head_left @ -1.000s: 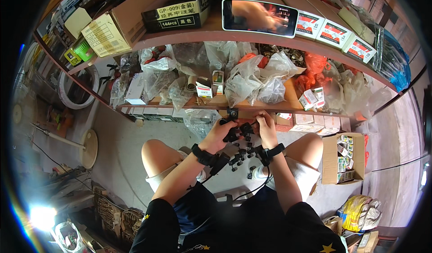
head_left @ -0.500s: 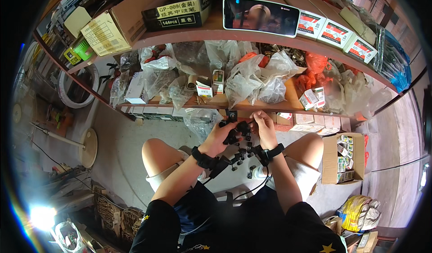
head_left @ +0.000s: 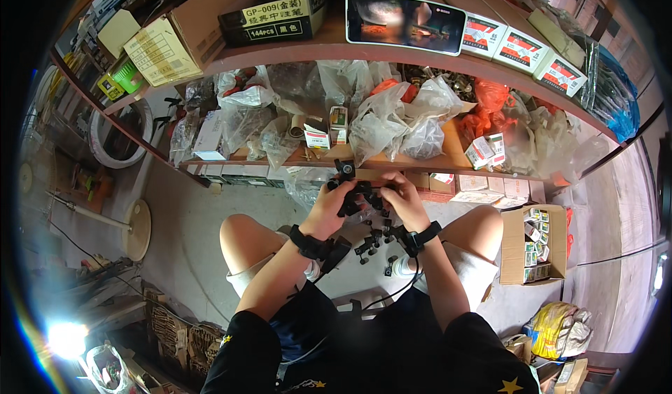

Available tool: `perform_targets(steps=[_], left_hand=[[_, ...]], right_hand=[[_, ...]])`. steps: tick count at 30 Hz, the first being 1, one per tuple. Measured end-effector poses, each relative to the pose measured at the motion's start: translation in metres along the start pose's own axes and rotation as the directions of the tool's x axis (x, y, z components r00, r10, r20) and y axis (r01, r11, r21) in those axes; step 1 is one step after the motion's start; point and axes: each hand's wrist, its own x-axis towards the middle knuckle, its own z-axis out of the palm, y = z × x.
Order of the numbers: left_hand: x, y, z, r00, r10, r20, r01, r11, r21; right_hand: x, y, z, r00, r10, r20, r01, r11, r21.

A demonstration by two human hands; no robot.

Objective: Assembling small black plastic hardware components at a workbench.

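My left hand (head_left: pixel 327 210) is closed round a cluster of small black parts (head_left: pixel 361 199), whose exact kind is too small to make out. One black block with a round face (head_left: pixel 344 170) stands up above its fingers. Close by on the right, my right hand (head_left: pixel 406 203) is bent inward, thumb and fingers pinched at the cluster's right side; what lies between them is hidden. More black knob-like pieces (head_left: pixel 372 241) show below the hands, between my feet. Each wrist wears a black strap with a device on it.
Ahead, a shelf board (head_left: pixel 280 56) bears cartons and a propped phone (head_left: pixel 406 24). The lower shelf holds plastic bags (head_left: pixel 381 124) and small boxes. A carton of small boxes (head_left: pixel 514 247) stands right of my knee; a round fan base (head_left: pixel 138 230) is at left.
My left hand has shifted slightly left and tilted the black cluster. My right hand has moved down and left, its fingers now closer to the cluster. The phone's picture differs.
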Motion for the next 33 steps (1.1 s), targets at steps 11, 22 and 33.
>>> perform_targets(steps=[11,22,33], left_hand=[[-0.003,0.045,-0.026,0.974,0.126,-0.186,-0.152,0.979,-0.133],[-0.005,0.105,-0.077,0.906,0.303,-0.295,-0.391,0.866,-0.312],[-0.01,0.106,-0.084,0.94,0.226,-0.256,-0.318,0.853,-0.413]], right_hand=[[0.002,0.017,0.011,0.997,0.064,-0.052,-0.07,0.988,-0.139],[0.033,0.158,0.041,0.692,0.719,0.065,-0.679,0.678,-0.281],[0.068,0.138,0.029,0.67,0.72,0.18,-0.733,0.68,0.011]])
